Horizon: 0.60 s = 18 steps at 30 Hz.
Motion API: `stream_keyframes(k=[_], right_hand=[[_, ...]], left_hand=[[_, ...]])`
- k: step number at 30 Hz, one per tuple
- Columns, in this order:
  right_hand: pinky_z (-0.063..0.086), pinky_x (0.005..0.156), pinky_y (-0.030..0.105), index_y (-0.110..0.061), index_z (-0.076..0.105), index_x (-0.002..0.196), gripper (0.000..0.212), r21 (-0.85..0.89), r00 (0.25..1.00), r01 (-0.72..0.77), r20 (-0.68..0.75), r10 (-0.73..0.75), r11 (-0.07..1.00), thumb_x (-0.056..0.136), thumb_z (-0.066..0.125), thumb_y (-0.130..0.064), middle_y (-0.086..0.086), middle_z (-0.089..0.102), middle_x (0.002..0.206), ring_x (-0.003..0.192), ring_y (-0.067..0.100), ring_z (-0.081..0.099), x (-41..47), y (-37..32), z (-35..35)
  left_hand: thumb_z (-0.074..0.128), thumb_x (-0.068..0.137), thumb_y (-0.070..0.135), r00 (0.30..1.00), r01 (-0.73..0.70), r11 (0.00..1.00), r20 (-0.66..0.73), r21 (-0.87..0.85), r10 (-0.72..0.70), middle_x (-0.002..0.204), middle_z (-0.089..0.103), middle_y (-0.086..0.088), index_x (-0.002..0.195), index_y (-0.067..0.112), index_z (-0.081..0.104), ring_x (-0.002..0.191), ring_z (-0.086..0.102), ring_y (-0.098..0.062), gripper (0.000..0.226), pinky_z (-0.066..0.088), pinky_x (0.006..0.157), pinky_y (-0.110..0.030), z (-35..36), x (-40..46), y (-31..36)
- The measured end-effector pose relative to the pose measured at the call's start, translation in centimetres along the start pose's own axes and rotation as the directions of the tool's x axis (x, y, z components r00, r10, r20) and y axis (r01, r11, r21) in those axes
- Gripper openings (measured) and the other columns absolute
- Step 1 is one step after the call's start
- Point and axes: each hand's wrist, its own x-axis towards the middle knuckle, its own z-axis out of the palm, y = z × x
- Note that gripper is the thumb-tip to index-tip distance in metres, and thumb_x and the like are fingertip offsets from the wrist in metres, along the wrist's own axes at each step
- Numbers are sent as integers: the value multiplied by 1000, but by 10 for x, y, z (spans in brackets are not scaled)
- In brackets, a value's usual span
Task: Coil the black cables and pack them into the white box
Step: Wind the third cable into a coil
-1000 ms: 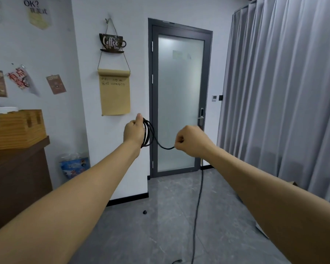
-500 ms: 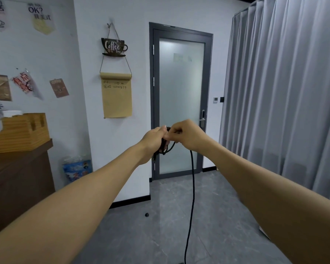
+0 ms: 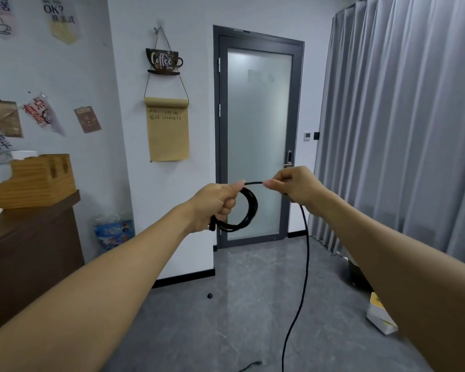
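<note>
The left grip (image 3: pixel 220 201) is curled tight round a small coil of thin black rubber cable (image 3: pixel 249 208). Just beside it, the right grip (image 3: pixel 293 183) pinches the next stretch. Much cable trails below to the floor; no box is visible.

There is a single view, from a wide-angle camera worn on the person's head. It faces forward and slightly down, across a grey tiled floor (image 3: pixel 226 318) toward a frosted-glass door in a dark grey frame (image 3: pixel 258 140). Both bare forearms stretch out from the bottom corners (so the lens sits close above them). Straight lines bow near the edges, and the pale grey pleated curtain (image 3: pixel 400 130) seems to lean, probably from lens distortion.
</note>
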Motion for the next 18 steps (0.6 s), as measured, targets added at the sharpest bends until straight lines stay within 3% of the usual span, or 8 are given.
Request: stream_keyframes(k=[5, 8, 11, 13, 15, 18], right_hand=[[32, 50, 22, -13, 64, 74, 18, 6, 991, -79, -109, 79, 997, 86, 67, -25, -1, 49, 61, 53, 12, 38, -4, 28, -8], [32, 48, 19, -8, 66, 84, 12, -2, 977, -124, -175, 122, 992, 87, 66, -19, 1, 53, 64, 52, 11, 39, -8, 42, -15], [36, 52, 20, -9, 68, 82, 5, -48, 966, -112, -241, 97, 993, 85, 67, -13, -1, 57, 65, 58, 11, 49, -10, 50, -16], [45, 61, 25, -16, 69, 77, 9, -177, 969, -88, -245, 43, 980, 85, 66, -12, -4, 61, 68, 69, 15, 57, -7, 45, -9], [53, 69, 33, -19, 72, 79, 13, -411, 982, -53, -188, -28, 910, 86, 62, -13, -4, 67, 76, 76, 20, 62, -5, 32, 3], [53, 69, 31, -20, 73, 82, 19, -663, 990, 122, 26, -141, 739, 84, 55, -12, -3, 70, 85, 80, 20, 63, -7, 6, 25]], left_hand=[[48, 98, 30, 951, -53, 989, -308, -138, 8, 40, 28, 12, 63, 21, 33, 35, 19, -4, 40, 17, 36, -15, -21, -1, -3], [48, 98, 28, 879, -76, 976, -477, -203, -31, 38, 29, 11, 64, 19, 34, 32, 20, -5, 38, 16, 36, -16, -39, -1, -7], [48, 97, 28, 811, -97, 967, -582, -234, -60, 38, 29, 10, 63, 18, 33, 31, 19, -6, 39, 17, 36, -17, -49, 1, -9], [47, 97, 30, 781, -99, 975, -623, -199, -48, 46, 30, 5, 61, 18, 31, 35, 21, -10, 41, 18, 43, -20, -48, 6, -8], [45, 97, 33, 763, -88, 990, -647, -106, -1, 56, 32, 1, 62, 17, 32, 43, 25, -13, 41, 20, 48, -23, -43, 10, -6], [41, 99, 37, 769, -53, 994, -631, 92, 99, 64, 37, 0, 66, 15, 35, 52, 30, -16, 40, 25, 50, -25, -34, 14, -3]])
